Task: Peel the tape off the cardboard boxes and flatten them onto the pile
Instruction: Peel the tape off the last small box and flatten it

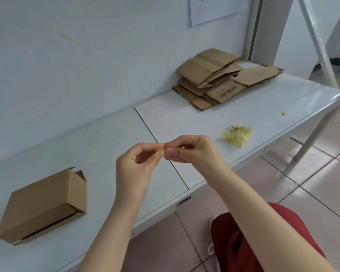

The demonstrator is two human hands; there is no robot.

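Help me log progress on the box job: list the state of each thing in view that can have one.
left hand: pinches the tape bit.
right hand: pinches the same tape bit.
cardboard box: not flattened, end flap ajar, on the table.
pile of flattened boxes: flat, stacked by the wall.
tape wad: crumpled, loose on the table.

A plain white wall (67, 55) backs a long white surface (243, 110), whose two panels meet at a dark seam (145, 124). A sheet of paper (214, 10) hangs on the wall, and glossy beige floor tiles (312, 183) reflect pale light beside a slanted white leg (312, 138).
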